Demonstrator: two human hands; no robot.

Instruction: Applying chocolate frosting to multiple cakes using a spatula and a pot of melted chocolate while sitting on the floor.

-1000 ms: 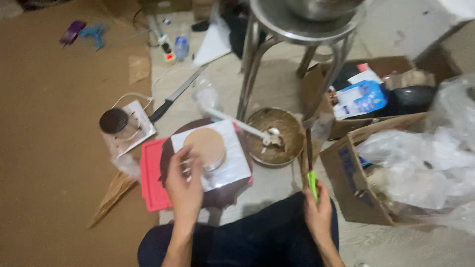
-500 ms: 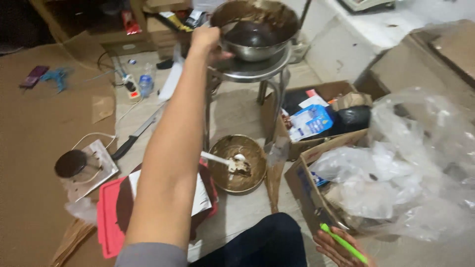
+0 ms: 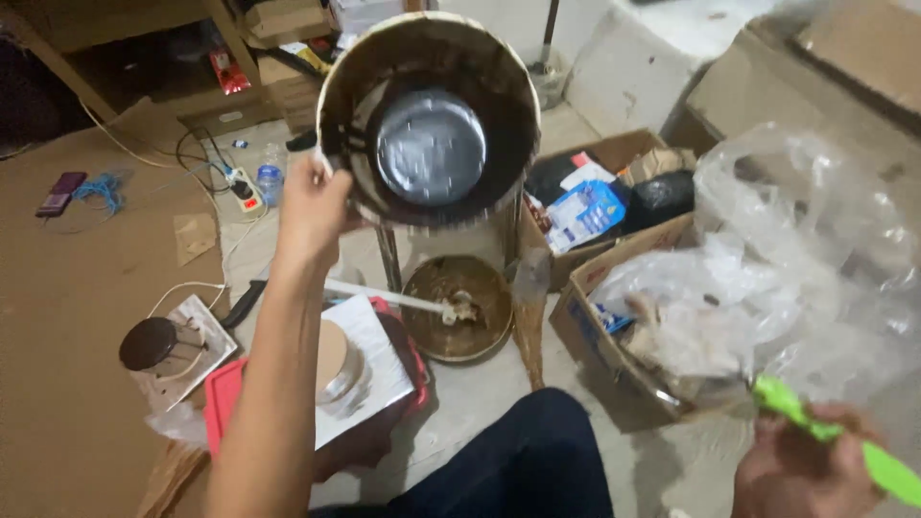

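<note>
The left hand (image 3: 312, 206) is raised high, near the top middle of the frame, with its fingers clamped on the left rim of a big metal pot (image 3: 429, 120). The pot is tipped toward the viewer, so its dark, stained inner wall and shiny round bottom face the camera. It sits on or just above a metal stand (image 3: 389, 257), whose legs show directly beneath it; whether the pot is lifted clear of the stand cannot be told.

At the lower right corner, the right hand (image 3: 801, 470) is closed around a bright green tool (image 3: 844, 436), a slim handle that runs off the right edge; its working end is out of sight.

Below the pot, on the floor in the middle of the frame, lies a shallow brass-coloured bowl (image 3: 458, 307) with a white stick (image 3: 389, 297) resting across its left rim and a pale lump at the stick's tip. Left of the bowl is a red tray (image 3: 223, 408) with a white sheet (image 3: 369, 355) on it, and a round brown disc (image 3: 331, 353) partly hidden by the forearm. Further left stands a small dark-lidded jar (image 3: 149, 343) on a white tile.

On the right, a cardboard box (image 3: 600, 326) holds crumpled clear plastic bags (image 3: 796, 269). A power strip (image 3: 245, 192) lies at the upper left on the brown floor covering.
</note>
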